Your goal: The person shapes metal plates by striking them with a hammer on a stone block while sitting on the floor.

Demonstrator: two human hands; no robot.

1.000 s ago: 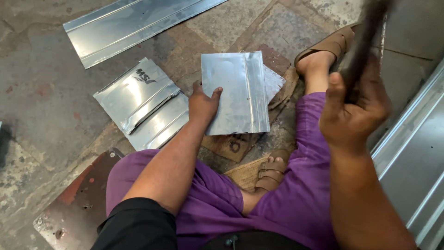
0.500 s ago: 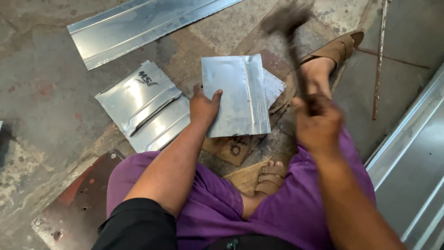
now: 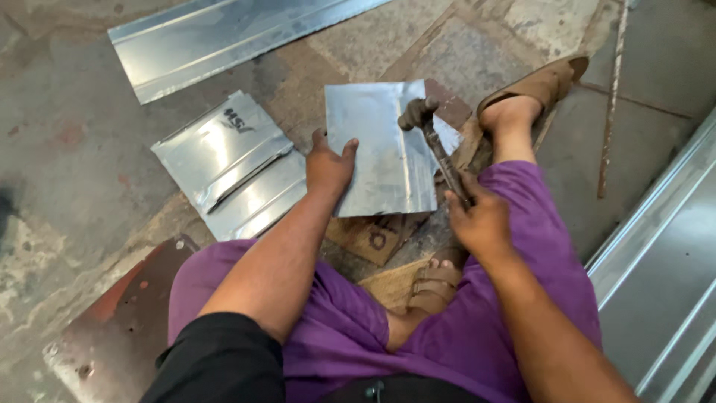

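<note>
Here the left hand (image 3: pixel 330 166) lies flat, fingers spread, pinning the metal sheet (image 3: pixel 380 149) to the floor between the feet, while the right hand (image 3: pixel 481 224), fist closed round the hammer (image 3: pixel 436 145), does best striking squarely along the fold.

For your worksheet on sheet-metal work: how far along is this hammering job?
Done: the metal sheet already shows a raised fold near its right edge. In hand: the left hand pins it flat while the right hand has the hammer down on that fold. Left: a ribbed sheet lies untouched beside it.
</note>
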